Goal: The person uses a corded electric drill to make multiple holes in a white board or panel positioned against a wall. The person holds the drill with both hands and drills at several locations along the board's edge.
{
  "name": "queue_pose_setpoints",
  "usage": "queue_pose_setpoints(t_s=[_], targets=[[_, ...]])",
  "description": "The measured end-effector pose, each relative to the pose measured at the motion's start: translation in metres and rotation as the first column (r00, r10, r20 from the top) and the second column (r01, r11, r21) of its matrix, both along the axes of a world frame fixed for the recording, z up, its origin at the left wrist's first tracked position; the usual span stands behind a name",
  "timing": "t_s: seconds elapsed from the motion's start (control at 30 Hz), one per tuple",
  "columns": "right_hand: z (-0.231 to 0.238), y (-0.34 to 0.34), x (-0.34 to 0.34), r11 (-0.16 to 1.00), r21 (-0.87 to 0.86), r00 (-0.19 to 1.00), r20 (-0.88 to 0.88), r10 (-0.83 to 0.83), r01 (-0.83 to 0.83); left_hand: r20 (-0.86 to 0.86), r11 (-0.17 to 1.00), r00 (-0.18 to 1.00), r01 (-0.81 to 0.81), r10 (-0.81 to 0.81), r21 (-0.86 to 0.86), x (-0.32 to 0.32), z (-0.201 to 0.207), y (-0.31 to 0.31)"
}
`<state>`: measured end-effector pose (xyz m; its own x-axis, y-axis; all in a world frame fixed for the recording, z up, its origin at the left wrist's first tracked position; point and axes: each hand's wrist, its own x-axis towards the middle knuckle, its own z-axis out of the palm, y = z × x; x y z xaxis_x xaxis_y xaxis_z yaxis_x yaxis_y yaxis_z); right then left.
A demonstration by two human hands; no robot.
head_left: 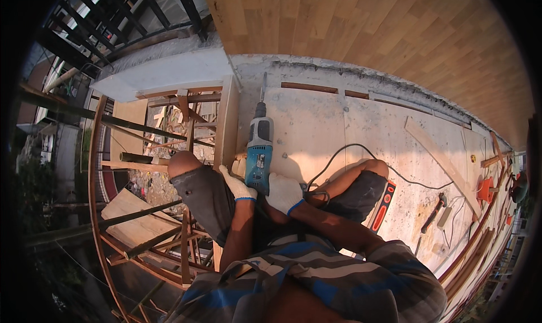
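Observation:
A teal and grey hammer drill (260, 154) lies lengthwise before me, its long bit (263, 86) pointing away toward the concrete edge under the wood-plank surface. My right hand (283, 192), in a white knitted glove, grips the drill's rear end. Pressed against the drill's left side is my left hand (239, 184), gloved the same way, with its fingers partly hidden around the body. From the rear of the drill a black cord (361, 146) loops off to the right across the pale plywood sheet (316, 120). Whether the bit tip touches the concrete I cannot tell.
A red spirit level (384, 206) lies beside my right knee. Farther right are a hammer (433, 212), a loose board (440, 159) and an orange object (485, 190). Left of me, timber framing (186, 120) surrounds an opening with debris below; black railings (135, 12) stand beyond.

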<state>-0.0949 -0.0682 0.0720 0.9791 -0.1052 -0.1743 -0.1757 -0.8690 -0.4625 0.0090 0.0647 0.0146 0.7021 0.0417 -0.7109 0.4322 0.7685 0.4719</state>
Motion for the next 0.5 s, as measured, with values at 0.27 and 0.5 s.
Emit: queue_pose_setpoints(t_s=[0.27,0.5], targets=[[-0.007,0.007,-0.003,1.000,-0.004,0.999,0.042,-0.017,0.017,0.015,0.999,1.000,-0.020,0.021,-0.034,0.001,0.008,0.000],[-0.003,0.007,-0.002,0.999,-0.030,0.999,0.040,-0.023,0.024,0.042,1.000,0.999,0.006,-0.006,-0.018,0.003,0.011,-0.004]])
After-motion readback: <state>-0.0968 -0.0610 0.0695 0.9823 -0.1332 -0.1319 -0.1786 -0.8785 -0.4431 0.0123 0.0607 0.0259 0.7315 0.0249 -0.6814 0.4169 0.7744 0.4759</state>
